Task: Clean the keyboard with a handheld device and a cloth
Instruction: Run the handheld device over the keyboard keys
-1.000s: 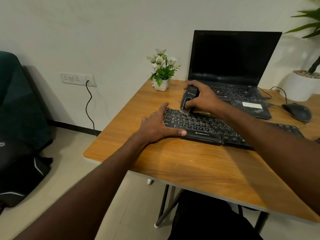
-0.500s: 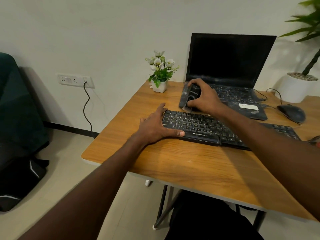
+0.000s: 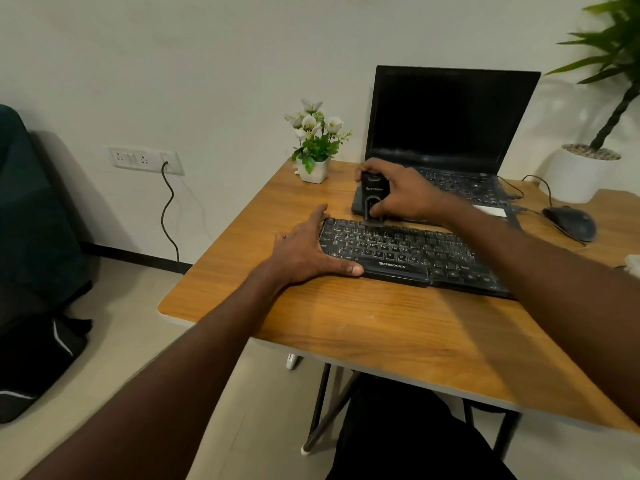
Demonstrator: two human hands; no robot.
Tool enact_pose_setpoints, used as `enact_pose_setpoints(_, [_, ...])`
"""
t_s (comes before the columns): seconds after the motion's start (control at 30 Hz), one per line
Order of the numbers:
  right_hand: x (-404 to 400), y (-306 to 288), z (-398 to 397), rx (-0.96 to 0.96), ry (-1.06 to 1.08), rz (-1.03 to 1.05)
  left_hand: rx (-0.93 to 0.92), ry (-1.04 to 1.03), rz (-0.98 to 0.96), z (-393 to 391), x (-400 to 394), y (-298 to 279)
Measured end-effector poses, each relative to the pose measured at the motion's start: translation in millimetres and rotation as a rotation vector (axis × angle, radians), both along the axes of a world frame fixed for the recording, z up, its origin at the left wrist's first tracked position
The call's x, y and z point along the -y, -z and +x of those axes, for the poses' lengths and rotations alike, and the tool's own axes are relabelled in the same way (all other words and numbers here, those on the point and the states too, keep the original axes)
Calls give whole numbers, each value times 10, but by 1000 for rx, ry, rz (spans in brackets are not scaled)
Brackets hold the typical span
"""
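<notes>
A black keyboard (image 3: 408, 252) lies across the wooden table (image 3: 363, 323). My left hand (image 3: 304, 252) rests flat against the keyboard's left end, fingers straight, thumb along its front edge. My right hand (image 3: 401, 194) grips a small black handheld device (image 3: 374, 199), held upright with its lower end on the keyboard's top row near the left. At the table's far right edge a bit of white cloth (image 3: 633, 261) shows, mostly cut off.
An open black laptop (image 3: 450, 133) stands behind the keyboard. A small white flower pot (image 3: 315, 154) sits at the back left, a black mouse (image 3: 569, 223) and a large potted plant (image 3: 585, 174) at the right. A cable hangs from a wall socket (image 3: 145, 161).
The device has turned more upright and come down onto the keyboard's top row. My left hand has stayed at the keyboard's left end.
</notes>
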State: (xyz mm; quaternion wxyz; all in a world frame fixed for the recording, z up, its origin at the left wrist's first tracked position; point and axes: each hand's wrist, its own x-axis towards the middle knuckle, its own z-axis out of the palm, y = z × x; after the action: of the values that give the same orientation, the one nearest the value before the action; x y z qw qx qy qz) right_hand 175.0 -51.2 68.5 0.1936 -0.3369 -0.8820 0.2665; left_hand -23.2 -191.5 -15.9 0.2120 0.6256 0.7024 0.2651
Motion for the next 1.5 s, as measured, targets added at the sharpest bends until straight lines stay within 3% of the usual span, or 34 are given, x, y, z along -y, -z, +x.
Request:
enact_pose_setpoints(0.1, [16, 151, -79, -101, 36, -66, 2, -1, 7, 2, -9, 1])
enact_pose_setpoints(0.23, [1, 136, -155, -43, 89, 34, 12, -5, -3, 7, 6, -11])
enact_pose_setpoints(0.37, [16, 148, -94, -82, 49, -51, 17, 1, 3, 4, 3, -12])
enact_pose_setpoints(0.5, [-8, 122, 14, -39, 127, 35, 21, -2, -13, 8, 6, -20])
enact_pose_setpoints(0.8, [-20, 130, 178, -263, 247, -312, 14, -7, -23, 3, 5, -12])
enact_pose_setpoints(0.97, [24, 124, 129, -330, 232, -298, 12, -14, -14, 22, 7, -26])
enact_pose_setpoints(1.17, [-2, 72, 196, -67, 198, -69, 18, -12, -18, 43, 49, -68])
enact_pose_setpoints(1.3, [49, 87, 263, -124, 131, -88, 24, -11, -10, 32, 38, -48])
enact_pose_setpoints(1.5, [74, -13, 314, 43, 85, 59, 30, -8, -18, 13, -7, -14])
